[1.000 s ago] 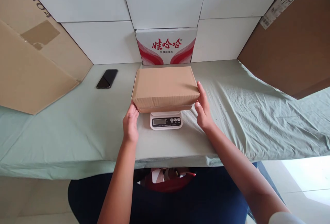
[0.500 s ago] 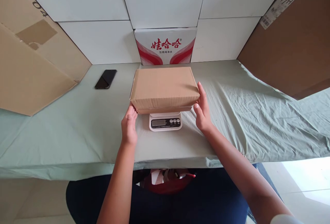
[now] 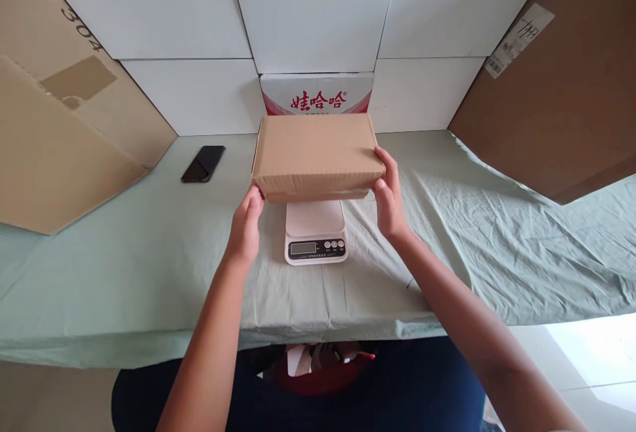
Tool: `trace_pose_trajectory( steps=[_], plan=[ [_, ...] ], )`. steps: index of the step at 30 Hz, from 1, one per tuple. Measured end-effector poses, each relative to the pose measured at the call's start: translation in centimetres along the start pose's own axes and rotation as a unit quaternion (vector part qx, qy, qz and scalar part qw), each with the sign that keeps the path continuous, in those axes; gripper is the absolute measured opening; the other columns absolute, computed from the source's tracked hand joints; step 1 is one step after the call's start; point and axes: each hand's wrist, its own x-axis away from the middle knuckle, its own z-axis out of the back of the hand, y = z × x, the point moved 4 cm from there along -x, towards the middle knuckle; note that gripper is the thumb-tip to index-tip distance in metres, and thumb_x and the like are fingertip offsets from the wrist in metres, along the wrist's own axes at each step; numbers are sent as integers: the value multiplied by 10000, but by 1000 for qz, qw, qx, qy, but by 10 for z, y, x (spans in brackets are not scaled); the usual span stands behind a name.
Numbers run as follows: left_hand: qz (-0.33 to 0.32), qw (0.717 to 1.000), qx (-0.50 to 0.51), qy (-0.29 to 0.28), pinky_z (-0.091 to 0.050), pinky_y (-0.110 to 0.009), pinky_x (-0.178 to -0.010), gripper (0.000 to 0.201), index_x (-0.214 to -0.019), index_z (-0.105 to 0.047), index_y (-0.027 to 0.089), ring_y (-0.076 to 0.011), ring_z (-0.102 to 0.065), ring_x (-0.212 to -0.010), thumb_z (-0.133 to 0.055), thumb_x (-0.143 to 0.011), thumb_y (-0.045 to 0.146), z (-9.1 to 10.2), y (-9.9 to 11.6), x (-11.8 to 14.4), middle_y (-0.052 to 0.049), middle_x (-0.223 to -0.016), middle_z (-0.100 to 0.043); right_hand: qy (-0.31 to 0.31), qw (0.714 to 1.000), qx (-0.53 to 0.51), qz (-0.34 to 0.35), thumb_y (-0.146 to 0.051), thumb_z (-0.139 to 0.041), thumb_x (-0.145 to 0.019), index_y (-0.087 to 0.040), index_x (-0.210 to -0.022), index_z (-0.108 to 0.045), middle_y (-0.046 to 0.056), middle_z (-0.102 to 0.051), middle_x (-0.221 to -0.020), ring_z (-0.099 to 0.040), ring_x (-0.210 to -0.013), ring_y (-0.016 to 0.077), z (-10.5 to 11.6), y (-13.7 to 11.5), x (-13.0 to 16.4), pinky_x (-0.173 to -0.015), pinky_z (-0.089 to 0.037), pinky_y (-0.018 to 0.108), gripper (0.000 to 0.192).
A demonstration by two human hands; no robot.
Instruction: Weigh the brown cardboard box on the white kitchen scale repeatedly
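Between my two hands is a closed brown cardboard box [image 3: 318, 147], raised above a white digital kitchen scale [image 3: 316, 220]. My left hand [image 3: 245, 223] grips the box's near left corner, its fingers partly hidden underneath. At the near right corner my right hand [image 3: 389, 193] holds on, fingers along the side and thumb at the front. The scale's front panel, with a blank-looking grey display and several round buttons, faces me; the box covers the back of its platform.
A black phone [image 3: 203, 163] lies on the green cloth [image 3: 149, 266] to the left. Large cardboard panels stand at left [image 3: 89, 134] and right [image 3: 561, 101]. Behind are white panels [image 3: 313, 14] and a red-and-white carton [image 3: 318, 93] with Chinese lettering.
The box has been lifted off the scale by both hands, uncovering more of its platform and hiding the lower part of the carton behind. The camera view has tilted slightly.
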Motion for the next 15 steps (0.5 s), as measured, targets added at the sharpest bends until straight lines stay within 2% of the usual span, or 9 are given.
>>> trace_pose_trajectory(
  steps=[3, 6, 10, 15],
  plan=[
    [0, 1000, 10, -15, -281, -470, -1333, 723, -1470, -651, 293, -321, -371, -1607, -577, -928, 765, -7, -8, -48, -77, -1628, -556, 11, 1000, -16, -6, -792, -292, -983, -434, -1603, -261, 13, -395, -1689, -401, -1570, 319, -9, 21, -35, -1257, -438, 563, 717],
    [13, 1000, 24, 3, -282, -496, -1330, 829, -1449, -664, 280, -342, -383, -1600, -574, -860, 856, -13, -34, -79, -99, -1627, -554, 26, 997, -57, -33, -817, -347, -942, -397, -1591, -299, 29, -386, -1703, -397, -1572, 324, -24, 51, -54, -1275, -407, 578, 774],
    [36, 999, 28, 4, -276, -487, -1331, 905, -1454, -655, 242, -339, -374, -1604, -585, -823, 886, -18, -68, -84, -127, -1643, -529, 57, 994, -77, -54, -807, -397, -921, -329, -1594, -331, 56, -368, -1715, -330, -1614, 309, -34, 85, -53, -1329, -321, 585, 828],
    [32, 999, 33, 9, -324, -479, -1314, 902, -1449, -660, 217, -335, -420, -1581, -550, -848, 882, -21, -78, -78, -138, -1611, -564, 21, 997, -54, -59, -806, -362, -948, -321, -1658, -255, 33, -290, -1772, -279, -1650, 282, -37, 98, -47, -1359, -278, 556, 867]
  ],
)
